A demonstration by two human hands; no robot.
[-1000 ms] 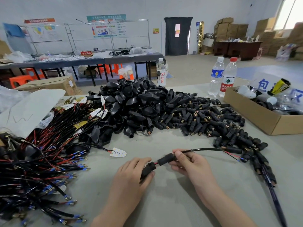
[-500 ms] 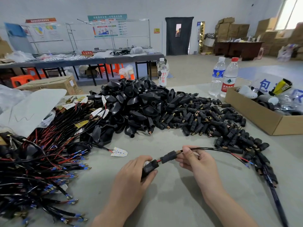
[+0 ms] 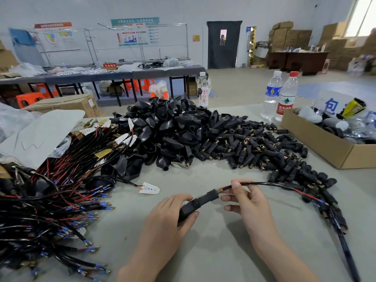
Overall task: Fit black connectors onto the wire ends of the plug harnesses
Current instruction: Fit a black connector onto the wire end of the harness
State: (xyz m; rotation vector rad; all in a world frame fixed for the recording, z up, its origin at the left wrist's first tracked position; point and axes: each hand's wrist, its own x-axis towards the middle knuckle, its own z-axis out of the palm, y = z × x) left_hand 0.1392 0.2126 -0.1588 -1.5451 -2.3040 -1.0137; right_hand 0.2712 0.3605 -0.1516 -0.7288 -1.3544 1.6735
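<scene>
My left hand (image 3: 164, 222) grips a black plug body (image 3: 188, 208) low in the middle of the table. A black connector (image 3: 210, 196) with a brass tip sits against the plug on the cable. My right hand (image 3: 246, 200) pinches the black cable (image 3: 264, 183) just past the connector; the cable arcs right to red and black wire ends (image 3: 309, 197). A heap of loose black connectors (image 3: 254, 149) lies beyond the hands. Bundled harnesses with blue-tipped red and black wires (image 3: 50, 200) cover the left side.
A pile of black plug shells (image 3: 173, 127) sits at centre back. A cardboard box (image 3: 317, 143) of oddments stands at right, two water bottles (image 3: 278, 96) behind it. A small white LED board (image 3: 149, 188) lies left of my hands. Finished pieces (image 3: 333, 216) trail off right.
The connector has slid along the cable up against the plug body, closing the gap where red wire showed. Both hands have lifted slightly.
</scene>
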